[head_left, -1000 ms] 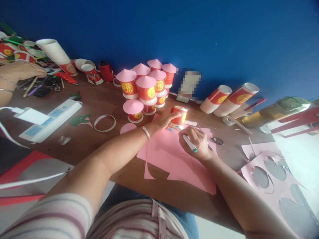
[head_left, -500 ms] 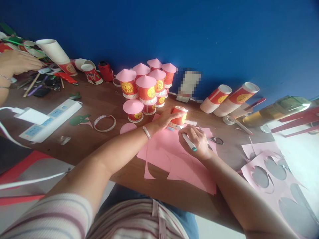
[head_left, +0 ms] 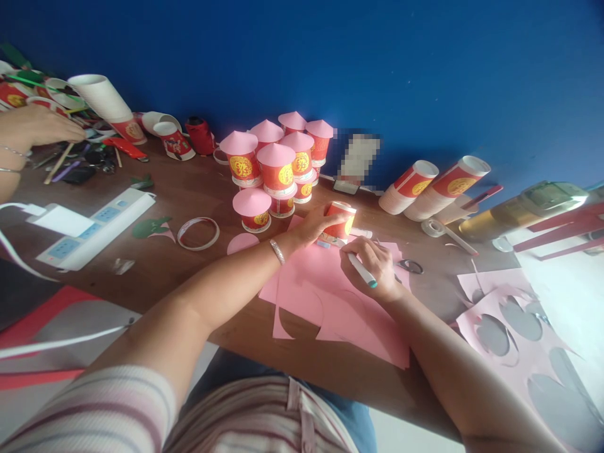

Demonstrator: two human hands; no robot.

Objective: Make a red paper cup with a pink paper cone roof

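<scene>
Drawing on red cup, seemingly: left hand grips cup at far edge of pink paper; right hand, over same paper, pinches marker, tip near cup. Next stroke likely needs cup steady.

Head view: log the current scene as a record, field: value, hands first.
left hand: the left hand holds a red cup, thumb across its side
right hand: the right hand grips a white marker, green end toward the wearer
marker tip: near the cup's lower edge; contact cannot be told
under hands: pink paper
beyond left hand: red cups with pink cone tops, clustered, some stacked
far right: leaning cup stacks by the blue wall
far left: another person's hand over clutter
</scene>
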